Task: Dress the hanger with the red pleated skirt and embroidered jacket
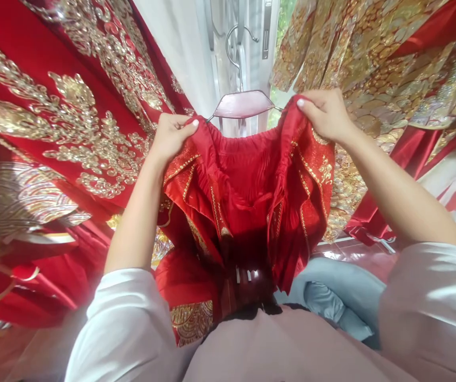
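Observation:
A red garment (247,154) with a gathered, elastic-looking waist and gold-trimmed panels is stretched between my two hands. On its left edge, my left hand (172,135) pinches the cloth with the thumb on top. My right hand (319,114) grips the opposite end of the waistband, a little higher. Between them and just behind the waistband is a wire hanger (243,104) with a pale pink centre plate and a metal hook at the top. Its outer ends run behind the cloth at my hands. What the hook hangs from is unclear.
Red gowns with gold beading (72,106) hang close on the left. Gold sequinned garments (351,58) hang on the right, with red satin pieces (406,159) below. Behind the hanger are a white door or window frame (265,37) and a white curtain-like cloth (172,32).

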`<state>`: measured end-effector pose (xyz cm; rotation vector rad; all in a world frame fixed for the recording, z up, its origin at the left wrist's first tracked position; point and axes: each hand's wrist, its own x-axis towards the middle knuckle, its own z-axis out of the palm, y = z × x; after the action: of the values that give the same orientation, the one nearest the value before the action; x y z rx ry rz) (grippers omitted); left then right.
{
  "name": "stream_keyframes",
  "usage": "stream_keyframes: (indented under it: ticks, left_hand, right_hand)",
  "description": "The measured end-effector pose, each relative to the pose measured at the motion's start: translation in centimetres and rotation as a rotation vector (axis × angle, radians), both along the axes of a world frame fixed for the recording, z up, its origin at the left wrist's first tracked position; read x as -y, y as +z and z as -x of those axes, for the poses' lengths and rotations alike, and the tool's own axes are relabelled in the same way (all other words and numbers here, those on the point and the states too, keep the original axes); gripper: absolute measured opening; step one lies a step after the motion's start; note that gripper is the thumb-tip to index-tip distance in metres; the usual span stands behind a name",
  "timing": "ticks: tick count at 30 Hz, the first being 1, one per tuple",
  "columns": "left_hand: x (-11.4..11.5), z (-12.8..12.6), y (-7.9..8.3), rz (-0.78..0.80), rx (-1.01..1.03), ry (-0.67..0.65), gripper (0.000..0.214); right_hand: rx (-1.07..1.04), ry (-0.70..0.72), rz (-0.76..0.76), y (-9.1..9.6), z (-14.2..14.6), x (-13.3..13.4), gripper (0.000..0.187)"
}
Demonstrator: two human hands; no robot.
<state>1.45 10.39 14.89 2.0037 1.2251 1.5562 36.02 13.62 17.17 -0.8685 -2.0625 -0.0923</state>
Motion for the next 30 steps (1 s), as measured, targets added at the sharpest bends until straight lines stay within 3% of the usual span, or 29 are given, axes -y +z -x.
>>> stream_keyframes:
  ticks: [2,6,10,17,22,26,30]
  left_hand:
    - [-0.8,-0.4,0.3,-0.052,0.021,-0.051,0.048]
    - [-1.3,-0.8,1.4,-0.004,-0.046,-0.127,0.059]
    - [-0.7,-1.0,2.2,-0.079,-0.016,-0.080,0.059]
    - [-0.8,-1.8,3.0,-0.062,0.027,-0.060,0.045]
    - [-0.7,-3.3,3.2,0.144,-0.361,0.188,0.055]
    - [0.5,-3.8,2.3,0.106,-0.494,0.228,0.052]
    - [1.9,-3.8,1.4,-0.050,-0.568,0.312,0.039]
  right_hand:
    - [-0.054,0.045,0.035,0.9,1.3,0.1,0.045]
    - [0.112,0.033,0.206,1.3,3.4,0.7,0.049]
    - [0.064,-0.073,0.164,-0.1,4.1,0.8,0.048]
    - [0.097,-0.057,0.146,-0.9,3.5,-0.6,0.047]
    - [0.023,-0.194,-0.006,-1.7,3.4,0.3,0.032]
    - [-0.036,-0.368,-0.152,-4.8,2.8,3.6,0.036]
    - [-0.077,-0.446,-0.172,-12.5,4.3,9.0,0.030]
